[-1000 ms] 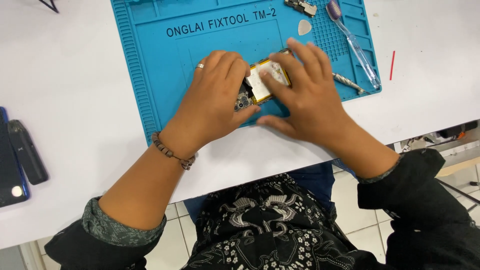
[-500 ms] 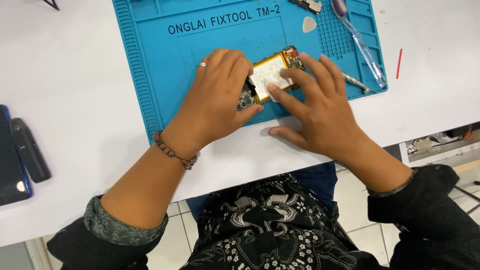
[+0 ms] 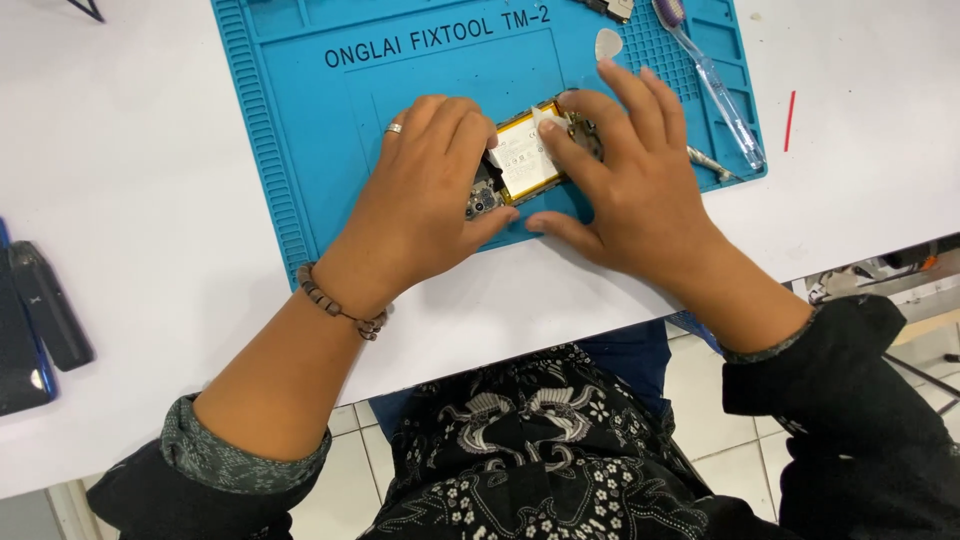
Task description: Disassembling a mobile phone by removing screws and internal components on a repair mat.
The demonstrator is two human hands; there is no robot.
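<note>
An opened phone [image 3: 525, 160] with a yellow-edged white battery lies on the blue repair mat [image 3: 330, 150]. My left hand [image 3: 425, 195], with a ring on one finger and a bead bracelet at the wrist, covers the phone's left end and grips it. My right hand [image 3: 625, 170] rests on the phone's right part, its index fingertip pressing on the battery's upper right corner and its thumb flat on the mat below. Much of the phone is hidden under both hands.
A white table [image 3: 130, 200] carries the mat. On the mat's right side lie a clear-handled brush [image 3: 715, 85], a pale pick [image 3: 608, 42] and a small metal tool [image 3: 710, 162]. A thin red stick [image 3: 789, 120] lies right of the mat. Dark devices [image 3: 40, 320] sit at the left edge.
My right hand has slid left and up over the phone, and its index finger now presses the battery's corner. My left hand stays in place on the phone.
</note>
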